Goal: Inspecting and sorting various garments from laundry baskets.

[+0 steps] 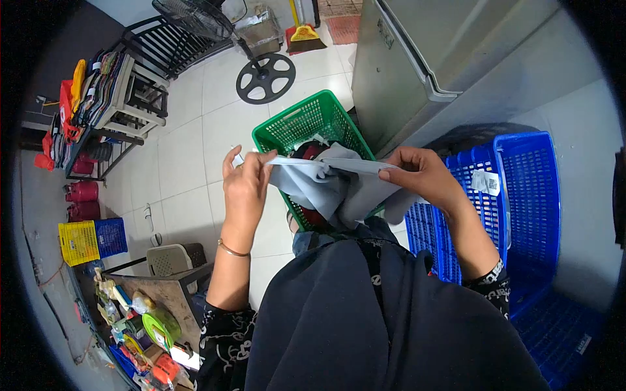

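A light grey cloth garment (313,188) is stretched by its edge between my two hands, its lower part hanging in folds. My left hand (247,178) pinches one end of that edge between thumb and fingers. At the other end my right hand (415,173) grips it the same way. Beneath the garment stands a green perforated plastic basket (301,117) holding dark, red and white fabric, partly covered by the grey cloth. What the cloth is exactly cannot be told.
Blue plastic crates (530,195) stand to my right, beside a grey refrigerator (396,73). Ahead are a pedestal fan (264,73) and a broom (304,36). A cluttered table (171,293) is at lower left; stacked folded clothes (100,88) lie farther off.
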Available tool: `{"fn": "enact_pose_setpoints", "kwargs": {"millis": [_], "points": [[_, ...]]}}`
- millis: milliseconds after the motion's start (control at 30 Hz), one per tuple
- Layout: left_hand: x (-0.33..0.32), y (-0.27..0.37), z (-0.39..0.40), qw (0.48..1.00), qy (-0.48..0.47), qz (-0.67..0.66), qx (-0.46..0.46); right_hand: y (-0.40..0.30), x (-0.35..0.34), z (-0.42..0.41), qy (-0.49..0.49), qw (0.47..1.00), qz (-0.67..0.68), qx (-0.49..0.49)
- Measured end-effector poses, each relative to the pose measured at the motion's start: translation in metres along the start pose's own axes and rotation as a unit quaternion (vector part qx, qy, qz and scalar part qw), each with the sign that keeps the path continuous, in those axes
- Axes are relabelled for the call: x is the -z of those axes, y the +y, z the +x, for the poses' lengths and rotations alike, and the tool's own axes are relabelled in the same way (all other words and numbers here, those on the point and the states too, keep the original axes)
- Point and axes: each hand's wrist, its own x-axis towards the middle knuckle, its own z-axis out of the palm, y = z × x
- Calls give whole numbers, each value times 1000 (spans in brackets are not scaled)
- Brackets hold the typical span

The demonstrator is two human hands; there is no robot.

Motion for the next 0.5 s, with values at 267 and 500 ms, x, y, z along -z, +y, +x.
{"fn": "enact_pose_setpoints", "kwargs": {"millis": [267,500], "points": [[-9,57,10,945,43,-148,-289,-24,-40,-2,32,964,-103,244],[-9,60,4,951,12,-233,-201,-22,-33,-9,-20,941,-93,325]]}}
